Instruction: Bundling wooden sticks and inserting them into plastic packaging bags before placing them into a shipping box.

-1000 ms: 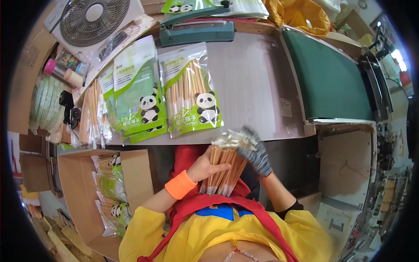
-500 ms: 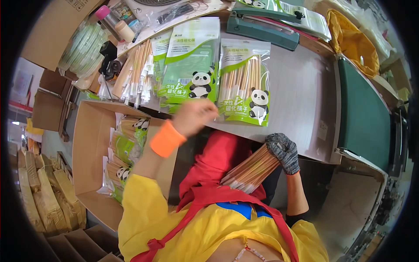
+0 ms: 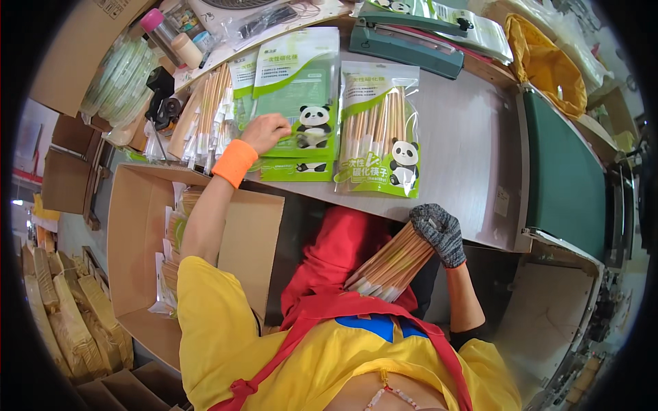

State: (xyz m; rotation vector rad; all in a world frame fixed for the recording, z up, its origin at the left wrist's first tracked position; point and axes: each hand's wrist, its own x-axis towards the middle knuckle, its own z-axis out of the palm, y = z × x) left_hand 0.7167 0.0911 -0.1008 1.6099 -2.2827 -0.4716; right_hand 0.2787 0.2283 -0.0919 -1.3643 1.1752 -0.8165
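My left hand [image 3: 266, 133], bare with an orange wristband, lies over the lower left of a stack of flat green-and-white plastic bags [image 3: 291, 82]. Its fingers are curled, pinching the top bag near the printed panda. A lower bag's green edge [image 3: 297, 171] shows beneath. My right hand [image 3: 437, 233], in a grey knit glove, grips a bundle of wooden chopsticks [image 3: 392, 266] by one end; the pale-wrapped ends slant down toward my lap. On the table beside the stack lies a bag filled with chopsticks [image 3: 375, 130].
An open cardboard box [image 3: 140, 240] with filled bags stands at my left. Loose chopsticks [image 3: 214, 109] lie left of the stack. Behind are a teal bag sealer [image 3: 404, 51], a pink-capped bottle [image 3: 161, 31] and a yellow cloth bag [image 3: 548, 61]. A green panel [image 3: 565, 171] edges the right.
My left hand has moved left and up over the bag stack. More of a lower bag's edge shows. My right hand still holds the chopsticks, almost unmoved.
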